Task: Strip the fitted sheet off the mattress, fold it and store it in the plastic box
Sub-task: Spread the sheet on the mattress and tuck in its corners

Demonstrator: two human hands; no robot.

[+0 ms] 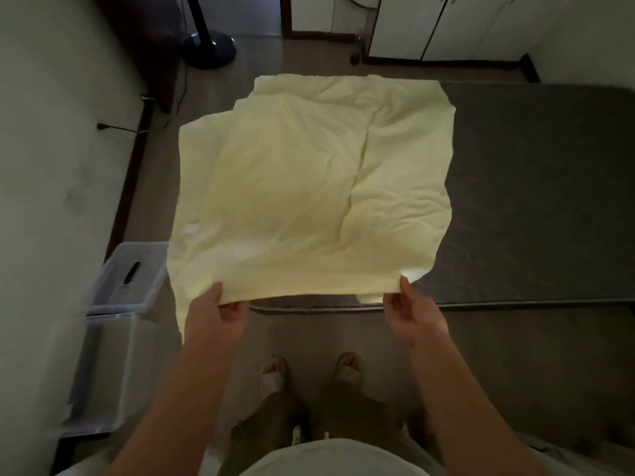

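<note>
— Where is the sheet lying?
— We are seeing the sheet (309,187), pale yellow and folded into several layers, lying across the left end of the mattress (532,201). Its left side is hanging past the mattress's left edge, above the floor (343,334).

— What are our hands doing?
— Our left grip (220,314) is pinching the sheet's near-left corner, thumb on top and fingers curling underneath. Our right grip (409,314) is pinching the near-right corner the same way. Together we are holding that edge slightly raised at the mattress's near edge.

— Where is the box standing?
— The box (103,365), clear plastic, is standing on the floor left of the mattress, beside the wall (51,132) and apart from the sheet. Another clear plastic piece (132,269) with a dark slot is sitting just beyond it. We cannot tell whether that is its lid.

— Anything else?
— The mattress's dark grey surface is showing to the right. A fan base (209,48) is standing on the floor beyond the far-left corner, and white cabinet doors (446,25) are showing past the far edge.
</note>
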